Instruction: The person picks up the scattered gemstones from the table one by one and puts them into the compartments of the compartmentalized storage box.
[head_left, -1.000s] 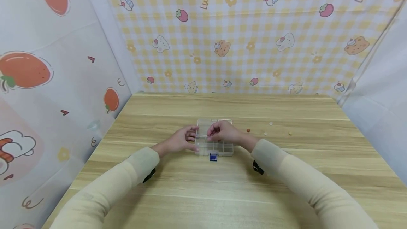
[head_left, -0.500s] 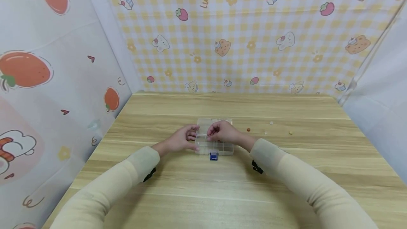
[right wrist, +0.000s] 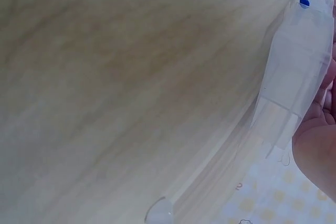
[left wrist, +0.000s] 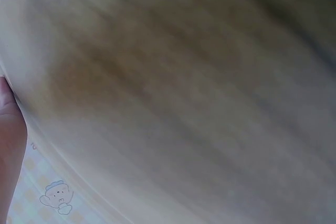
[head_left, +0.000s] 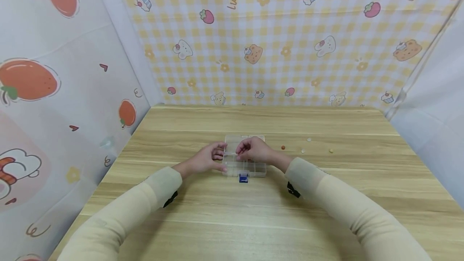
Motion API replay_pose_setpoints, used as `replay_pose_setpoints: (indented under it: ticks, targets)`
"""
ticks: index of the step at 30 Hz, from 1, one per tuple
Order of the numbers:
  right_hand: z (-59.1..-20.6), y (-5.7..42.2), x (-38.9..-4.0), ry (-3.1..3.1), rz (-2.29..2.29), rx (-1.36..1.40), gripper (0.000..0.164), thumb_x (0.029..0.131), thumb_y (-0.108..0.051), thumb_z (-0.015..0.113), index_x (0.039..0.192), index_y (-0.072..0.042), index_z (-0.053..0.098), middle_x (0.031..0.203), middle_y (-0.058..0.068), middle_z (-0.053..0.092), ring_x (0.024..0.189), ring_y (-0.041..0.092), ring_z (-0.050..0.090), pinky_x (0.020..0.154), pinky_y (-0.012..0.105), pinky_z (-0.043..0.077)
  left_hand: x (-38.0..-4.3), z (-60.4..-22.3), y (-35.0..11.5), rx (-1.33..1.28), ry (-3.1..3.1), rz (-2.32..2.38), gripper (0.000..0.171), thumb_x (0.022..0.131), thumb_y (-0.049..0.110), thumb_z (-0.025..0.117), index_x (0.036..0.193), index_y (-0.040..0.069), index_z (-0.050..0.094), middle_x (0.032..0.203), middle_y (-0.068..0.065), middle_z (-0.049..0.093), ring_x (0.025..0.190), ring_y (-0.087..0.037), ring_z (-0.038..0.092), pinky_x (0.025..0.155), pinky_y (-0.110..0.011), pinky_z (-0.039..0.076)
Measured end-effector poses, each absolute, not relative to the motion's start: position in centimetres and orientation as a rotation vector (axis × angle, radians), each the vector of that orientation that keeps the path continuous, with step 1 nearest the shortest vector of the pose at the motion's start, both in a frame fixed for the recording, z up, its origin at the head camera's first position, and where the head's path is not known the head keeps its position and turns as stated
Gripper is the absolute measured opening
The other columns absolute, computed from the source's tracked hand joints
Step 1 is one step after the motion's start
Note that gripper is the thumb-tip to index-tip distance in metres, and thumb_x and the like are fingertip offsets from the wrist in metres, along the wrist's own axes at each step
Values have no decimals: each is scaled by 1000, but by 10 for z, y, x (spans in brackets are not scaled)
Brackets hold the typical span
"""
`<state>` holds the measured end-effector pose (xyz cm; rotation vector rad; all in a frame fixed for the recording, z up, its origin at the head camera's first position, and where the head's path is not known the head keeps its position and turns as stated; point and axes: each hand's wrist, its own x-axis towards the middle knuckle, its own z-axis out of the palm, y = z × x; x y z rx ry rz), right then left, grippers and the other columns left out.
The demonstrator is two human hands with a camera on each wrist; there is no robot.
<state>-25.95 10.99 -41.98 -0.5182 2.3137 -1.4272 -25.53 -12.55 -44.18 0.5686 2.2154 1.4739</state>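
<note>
A clear plastic compartment box lies with its lid folded back, and a blue latch hangs from its front side. My left hand holds the box at its left end, thumb at the front corner and fingers up by the lid. Over the middle compartments is my right hand, fingers curled and tips together, dipping into the box; I cannot tell what, if anything, they pinch. The right wrist view shows the box's side wall in front of the hand. Only part of my left hand enters the left wrist view.
To the right of the box lie several small round pieces: an orange-brown piece, a whitish piece, another pale piece and a yellowish piece. The wooden table meets a patterned cloth at the back.
</note>
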Motion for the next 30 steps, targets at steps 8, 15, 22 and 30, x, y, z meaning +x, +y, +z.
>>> replay_pose_setpoints:
  ticks: [8, 15, 22, 30]
  targets:
    - [-413, 113, -257, 2266, -1459, -486, 20, 83, -3, 76, 99, 4, 66, 85, 6, 65, 70, 15, 57, 60, 27, 52, -256, -443, -126, 574, 2208, 1484, 88, 75, 3, 84, 146, -3, 33, 142, -17, 44, 121, -31, 49, 103, -36, 43]
    - [-401, 121, -257, 2218, -1499, -493, 26, 84, -5, 75, 104, 7, 64, 87, 8, 65, 76, 25, 61, 68, 38, 56, -256, -443, -126, 573, 2220, 1473, 88, 74, 3, 84, 146, -2, 33, 141, -16, 46, 120, -29, 51, 102, -33, 44]
    - [-390, 135, -256, 2217, -1520, -536, 26, 86, -3, 72, 106, 11, 62, 88, 9, 66, 85, 37, 61, 72, 44, 56, -256, -444, -126, 575, 2231, 1473, 87, 74, 3, 84, 146, -3, 35, 139, -17, 48, 119, -30, 51, 102, -35, 45]
    - [-379, 156, -252, 2216, -1523, -537, 28, 87, -4, 72, 107, 12, 60, 88, 8, 66, 81, 27, 61, 72, 41, 56, -256, -445, -127, 567, 2234, 1455, 90, 73, 6, 85, 146, 0, 35, 135, -13, 51, 119, -26, 52, 100, -31, 45]
